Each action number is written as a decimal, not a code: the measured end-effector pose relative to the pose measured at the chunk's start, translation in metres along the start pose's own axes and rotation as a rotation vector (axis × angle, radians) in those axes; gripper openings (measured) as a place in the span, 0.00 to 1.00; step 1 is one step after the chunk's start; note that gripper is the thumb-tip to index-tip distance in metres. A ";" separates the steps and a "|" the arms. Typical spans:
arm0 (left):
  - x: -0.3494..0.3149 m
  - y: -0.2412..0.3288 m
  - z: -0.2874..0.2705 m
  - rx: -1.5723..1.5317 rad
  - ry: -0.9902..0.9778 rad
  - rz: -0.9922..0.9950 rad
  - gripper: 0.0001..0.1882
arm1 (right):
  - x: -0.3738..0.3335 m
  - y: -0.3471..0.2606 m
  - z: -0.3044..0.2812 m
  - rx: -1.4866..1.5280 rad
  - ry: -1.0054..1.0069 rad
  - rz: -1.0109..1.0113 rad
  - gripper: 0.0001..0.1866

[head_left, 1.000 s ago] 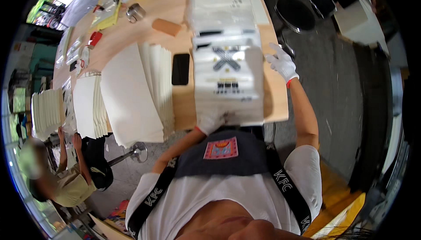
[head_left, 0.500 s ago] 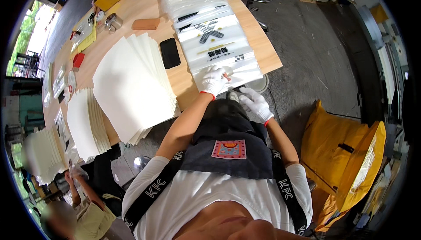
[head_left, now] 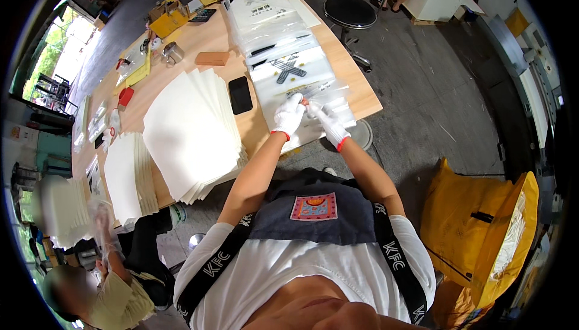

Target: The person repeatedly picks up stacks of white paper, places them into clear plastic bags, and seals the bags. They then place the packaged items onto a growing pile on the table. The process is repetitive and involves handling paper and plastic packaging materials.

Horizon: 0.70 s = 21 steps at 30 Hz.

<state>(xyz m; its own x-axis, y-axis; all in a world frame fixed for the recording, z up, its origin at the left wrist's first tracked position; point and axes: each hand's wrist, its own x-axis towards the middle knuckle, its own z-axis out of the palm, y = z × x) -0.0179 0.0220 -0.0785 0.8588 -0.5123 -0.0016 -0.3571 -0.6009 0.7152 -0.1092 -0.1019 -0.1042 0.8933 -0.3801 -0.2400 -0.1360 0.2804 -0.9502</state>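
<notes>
Clear plastic bags (head_left: 295, 67) with dark print lie overlapped in a long row on the wooden table. At the near end of the row, my left hand (head_left: 290, 116), in a white glove with bare fingertips, pinches the edge of the top bag. My right hand (head_left: 327, 123), gloved the same way, meets it from the right, its fingers closed at the same edge. The bag's film rises loosely around and beyond my fingertips. Exactly where the right fingertips grip is partly hidden.
Left of the bags are a black phone (head_left: 240, 95), fanned white paper (head_left: 187, 131), a brown block (head_left: 211, 58) and a yellow box (head_left: 168, 21). A co-worker (head_left: 114, 294) sits at lower left. A yellow sack (head_left: 470, 227) stands right; a black chair (head_left: 356, 10) is beyond the table.
My right hand has come from beside the table edge up to the bag, joining my left. The bag's edge is now lifted. The view has shifted slightly.
</notes>
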 end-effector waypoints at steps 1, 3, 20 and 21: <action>0.006 -0.006 0.003 -0.134 0.027 0.017 0.07 | 0.022 0.010 -0.007 0.099 0.030 0.177 0.18; 0.028 -0.032 0.007 -0.395 0.090 0.042 0.08 | 0.045 0.034 -0.023 0.009 -0.069 0.112 0.20; 0.034 0.121 -0.082 -0.481 -0.199 0.193 0.18 | 0.142 0.038 -0.001 -1.355 -0.177 -0.790 0.25; 0.033 0.107 -0.082 -0.350 -0.134 0.194 0.19 | 0.148 0.052 -0.004 -1.327 -0.302 -0.816 0.23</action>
<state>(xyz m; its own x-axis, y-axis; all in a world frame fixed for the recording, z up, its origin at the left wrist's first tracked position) 0.0020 -0.0084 0.0551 0.7239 -0.6850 0.0822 -0.3416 -0.2523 0.9053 0.0140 -0.1466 -0.1899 0.9370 0.1898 0.2933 0.2852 -0.9004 -0.3285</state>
